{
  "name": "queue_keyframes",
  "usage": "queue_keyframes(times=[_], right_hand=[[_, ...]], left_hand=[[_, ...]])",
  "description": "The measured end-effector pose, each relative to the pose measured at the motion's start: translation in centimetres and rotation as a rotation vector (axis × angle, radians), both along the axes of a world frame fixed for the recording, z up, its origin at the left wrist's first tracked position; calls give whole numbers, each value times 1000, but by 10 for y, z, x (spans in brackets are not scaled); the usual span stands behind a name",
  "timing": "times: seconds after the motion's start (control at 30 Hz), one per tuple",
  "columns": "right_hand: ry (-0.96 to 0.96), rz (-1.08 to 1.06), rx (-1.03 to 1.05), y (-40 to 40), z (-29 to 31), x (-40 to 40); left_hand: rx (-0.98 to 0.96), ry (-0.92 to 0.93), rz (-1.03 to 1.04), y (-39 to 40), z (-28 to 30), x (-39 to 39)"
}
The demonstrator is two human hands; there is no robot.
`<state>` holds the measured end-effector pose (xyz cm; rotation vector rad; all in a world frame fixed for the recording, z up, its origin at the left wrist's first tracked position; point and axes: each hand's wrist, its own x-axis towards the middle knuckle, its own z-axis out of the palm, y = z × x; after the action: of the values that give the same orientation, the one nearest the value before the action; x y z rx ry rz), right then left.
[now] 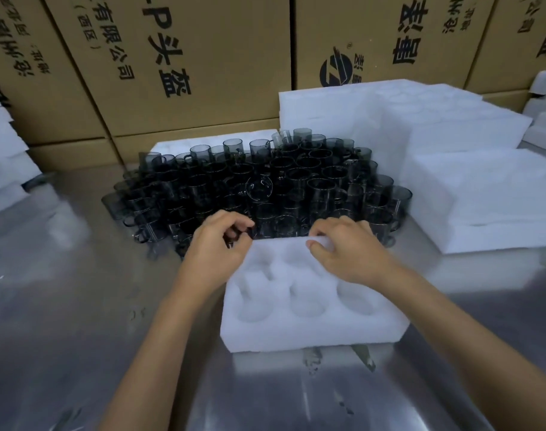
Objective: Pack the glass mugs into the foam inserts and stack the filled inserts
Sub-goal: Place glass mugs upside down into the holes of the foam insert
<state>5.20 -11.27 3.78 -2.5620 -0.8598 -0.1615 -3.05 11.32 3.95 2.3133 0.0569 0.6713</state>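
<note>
Setting: stacked cardboard cartons [184,66] with black printed characters wall off the back; a shiny metal desk [79,306] carries everything in front of me.
Left hand [217,244]: my fingers are curled, thumb and forefinger pinched close at the far left corner of the foam insert, right beside the nearest mugs. I cannot tell whether they pinch the foam edge or a mug handle.
Right hand [347,248]: my fingers are curled down over the far right edge of the same insert, thumb on top, gripping a raised bit of the foam there.
Foam insert [309,306]: white block lying flat on the desk just in front of me, between my forearms. I see round pockets in two rows, the near three plainly showing only foam; the far right pocket is hidden by my right hand.
Glass mugs [265,185]: smoky dark glass, a dense crowd standing upright on the desk just behind the insert, touching one another; one near the middle lies tipped with its mouth toward me.
Foam stacks [452,157]: tall piles of white foam pieces stand to the right of the mugs, with a lower white slab behind the mugs.
Left edge: more white foam pieces [4,157] piled up, partly cut off from view.
</note>
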Motion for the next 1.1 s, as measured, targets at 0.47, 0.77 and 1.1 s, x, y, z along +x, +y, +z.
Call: queue_keyframes(times=[0.47, 0.77, 1.1], right_hand=[[130, 7, -133, 28, 20, 17], [69, 4, 465, 48, 38, 8], [378, 122, 868, 66, 33, 11]], left_hand=[[289, 217, 47, 46, -10, 4], [-57, -29, -43, 25, 20, -4], [-64, 5, -216, 19, 23, 5]])
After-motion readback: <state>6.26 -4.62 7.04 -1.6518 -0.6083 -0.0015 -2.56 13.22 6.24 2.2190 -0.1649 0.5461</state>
